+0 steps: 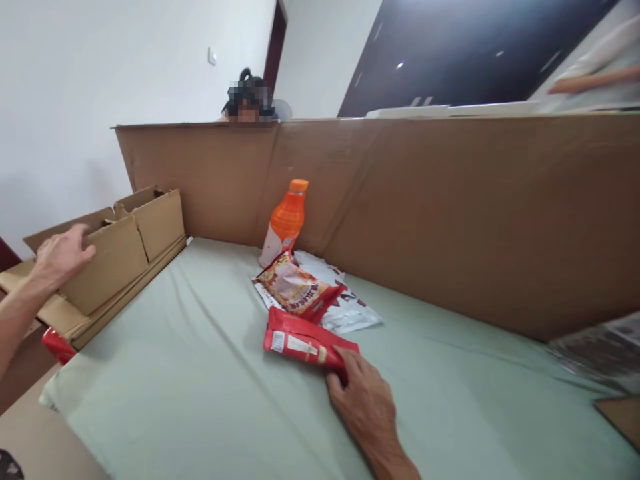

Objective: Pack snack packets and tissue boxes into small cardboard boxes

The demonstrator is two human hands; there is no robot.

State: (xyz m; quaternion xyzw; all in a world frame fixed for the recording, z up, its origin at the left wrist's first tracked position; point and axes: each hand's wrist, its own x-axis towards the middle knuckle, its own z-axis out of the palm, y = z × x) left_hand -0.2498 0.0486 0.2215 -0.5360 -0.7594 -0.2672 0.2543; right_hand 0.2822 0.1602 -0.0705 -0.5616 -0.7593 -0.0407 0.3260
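- Packet of glossy red plastic point(300, 337): right hand point(367, 393) grips its end; seemingly not yet lifted.
- Left hand point(63, 257): loosely spread, empty, by brown cardboard box point(107, 270).

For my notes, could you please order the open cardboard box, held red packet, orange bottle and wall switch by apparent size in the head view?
1. open cardboard box
2. held red packet and orange bottle: too alike to rank
3. wall switch

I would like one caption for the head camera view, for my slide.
Right hand gripping a red packet, left hand open by a cardboard box, an orange bottle beyond.
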